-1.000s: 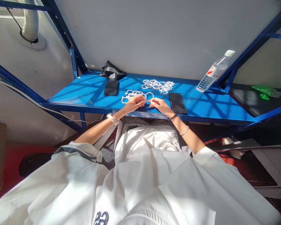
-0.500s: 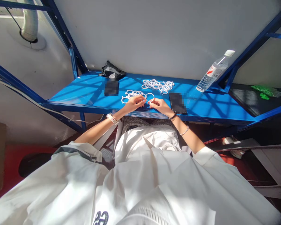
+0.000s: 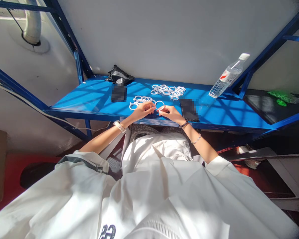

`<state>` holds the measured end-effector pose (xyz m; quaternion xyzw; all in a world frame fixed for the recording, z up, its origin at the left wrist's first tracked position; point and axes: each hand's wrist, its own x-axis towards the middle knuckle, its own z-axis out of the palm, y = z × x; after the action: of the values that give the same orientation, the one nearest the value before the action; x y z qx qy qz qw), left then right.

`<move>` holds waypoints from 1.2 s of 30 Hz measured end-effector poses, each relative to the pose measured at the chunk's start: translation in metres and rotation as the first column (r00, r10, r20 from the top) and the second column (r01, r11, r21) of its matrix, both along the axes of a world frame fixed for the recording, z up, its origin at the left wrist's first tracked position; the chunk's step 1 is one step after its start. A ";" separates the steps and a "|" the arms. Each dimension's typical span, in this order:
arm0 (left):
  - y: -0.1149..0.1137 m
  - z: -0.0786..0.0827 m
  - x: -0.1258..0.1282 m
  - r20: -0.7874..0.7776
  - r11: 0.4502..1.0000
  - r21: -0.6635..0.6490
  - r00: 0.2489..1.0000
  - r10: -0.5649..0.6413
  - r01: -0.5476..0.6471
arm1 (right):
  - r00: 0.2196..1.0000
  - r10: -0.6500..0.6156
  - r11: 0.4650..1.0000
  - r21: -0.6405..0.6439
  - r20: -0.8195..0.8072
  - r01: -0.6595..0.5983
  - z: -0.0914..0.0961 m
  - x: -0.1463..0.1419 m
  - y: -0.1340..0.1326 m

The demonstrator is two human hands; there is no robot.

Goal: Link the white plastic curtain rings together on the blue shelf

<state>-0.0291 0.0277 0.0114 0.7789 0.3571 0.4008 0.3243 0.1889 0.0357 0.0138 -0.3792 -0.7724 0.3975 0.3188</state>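
Observation:
Between my hands a white ring (image 3: pixel 159 101) is held up over the front part of the blue shelf (image 3: pixel 89 103). My right hand (image 3: pixel 170 113) pinches its lower right side with thumb and fingers. On the opposite side, my left hand (image 3: pixel 146 109) is closed with its fingertips at the ring's left edge. Just behind the left hand lies a group of white rings (image 3: pixel 142 99), partly covered by it. Farther back, a second pile of white rings (image 3: pixel 165 89) rests on the shelf; small tabs stick out from some.
A dark phone (image 3: pixel 189 110) lies right of my right hand. Behind it stands a water bottle (image 3: pixel 225 78). A black plastic bag (image 3: pixel 119 74) and a blurred dark item (image 3: pixel 118 93) are at the left. Blue frame posts (image 3: pixel 78 66) rise at both ends.
The held ring has tilted slightly and sits a little lower between my fingertips. Both hands stay in nearly the same place, and the piles have not moved.

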 end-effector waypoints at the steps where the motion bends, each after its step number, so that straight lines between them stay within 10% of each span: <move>1: 0.000 0.000 0.000 -0.006 1.000 0.000 1.000 0.001 -0.001 | 1.000 0.002 1.000 0.004 0.003 -0.002 0.000 0.000 0.000; 36: 0.002 -0.004 -0.005 0.005 0.993 0.049 0.994 -0.109 0.109 | 0.998 0.059 0.998 0.013 0.013 -0.059 0.006 0.000 -0.004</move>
<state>-0.0338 0.0296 0.0077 0.8034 0.3028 0.3942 0.3279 0.1889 0.0319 0.0202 -0.3566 -0.7878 0.3991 0.3048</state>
